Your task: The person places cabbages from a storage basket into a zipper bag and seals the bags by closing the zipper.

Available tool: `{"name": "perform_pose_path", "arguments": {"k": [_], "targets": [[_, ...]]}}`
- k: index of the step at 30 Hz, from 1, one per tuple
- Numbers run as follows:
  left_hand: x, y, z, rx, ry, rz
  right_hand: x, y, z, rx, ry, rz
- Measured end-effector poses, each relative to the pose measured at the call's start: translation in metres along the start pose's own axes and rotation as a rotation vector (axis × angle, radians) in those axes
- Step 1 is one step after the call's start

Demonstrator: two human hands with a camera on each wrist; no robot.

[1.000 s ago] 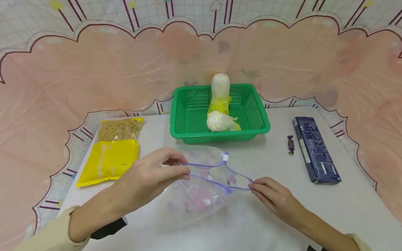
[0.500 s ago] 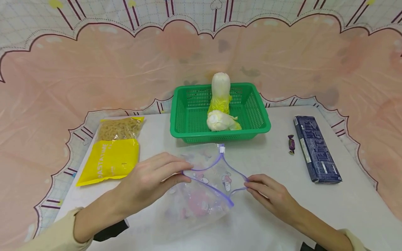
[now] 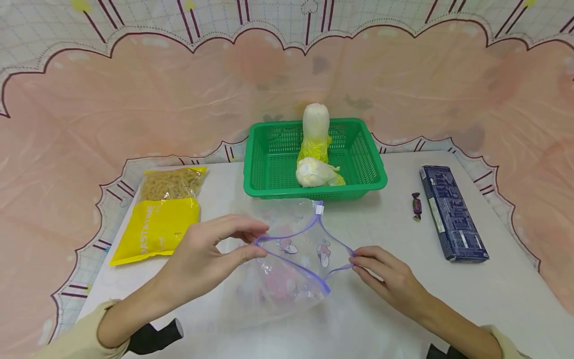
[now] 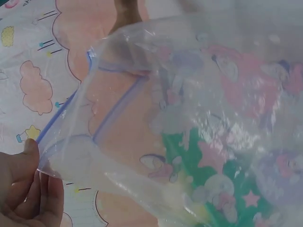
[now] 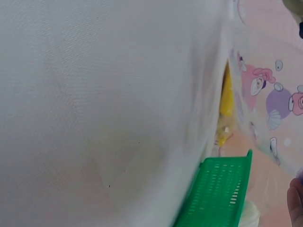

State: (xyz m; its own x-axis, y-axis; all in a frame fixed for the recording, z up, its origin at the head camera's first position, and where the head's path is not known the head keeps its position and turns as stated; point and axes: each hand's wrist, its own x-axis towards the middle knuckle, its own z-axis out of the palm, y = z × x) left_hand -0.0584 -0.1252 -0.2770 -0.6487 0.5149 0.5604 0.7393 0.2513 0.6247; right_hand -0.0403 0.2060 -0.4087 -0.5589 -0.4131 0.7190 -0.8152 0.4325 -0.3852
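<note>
A clear slider zip bag [image 3: 282, 284] with purple seal edges and pink cartoon prints spreads between both hands above the table, its mouth parted. At the mouth's left end, my left hand [image 3: 215, 249] holds the purple edge between thumb and fingers. The left wrist view shows that hand [image 4: 28, 184] at a corner of the bag [image 4: 227, 118]. My right hand [image 3: 390, 279] pinches the right side of the mouth. Only its fingertips [image 5: 296, 201] show in the right wrist view. A white slider [image 3: 319, 209] sits at the bag's far end.
Behind the bag stands a green basket [image 3: 269, 192] with two napa cabbages [image 3: 316, 127]. A yellow pasta bag [image 3: 161, 224] lies at left. On the right lie a purple-wrapped candy [image 3: 417, 206] and a long dark blue box [image 3: 453, 214].
My left thumb and fingers have spread further apart at the bag's edge. My right hand has shifted slightly left, and the bag's mouth has widened, its slider end moving toward the basket.
</note>
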Motion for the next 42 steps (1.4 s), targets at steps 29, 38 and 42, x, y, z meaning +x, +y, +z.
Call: {"name": "perform_pose_path", "arguments": {"k": [29, 38, 42], "targets": [[-0.01, -0.007, 0.001, 0.015, 0.125, -0.09, 0.007, -0.002, 0.008, 0.029, 0.009, -0.025], [-0.01, -0.013, 0.001, 0.046, 0.135, -0.087, 0.007, -0.001, -0.002, 0.045, -0.036, 0.02], [-0.01, -0.015, 0.002, 0.045, 0.122, -0.102, 0.009, 0.009, -0.008, 0.1, -0.01, 0.018]]}}
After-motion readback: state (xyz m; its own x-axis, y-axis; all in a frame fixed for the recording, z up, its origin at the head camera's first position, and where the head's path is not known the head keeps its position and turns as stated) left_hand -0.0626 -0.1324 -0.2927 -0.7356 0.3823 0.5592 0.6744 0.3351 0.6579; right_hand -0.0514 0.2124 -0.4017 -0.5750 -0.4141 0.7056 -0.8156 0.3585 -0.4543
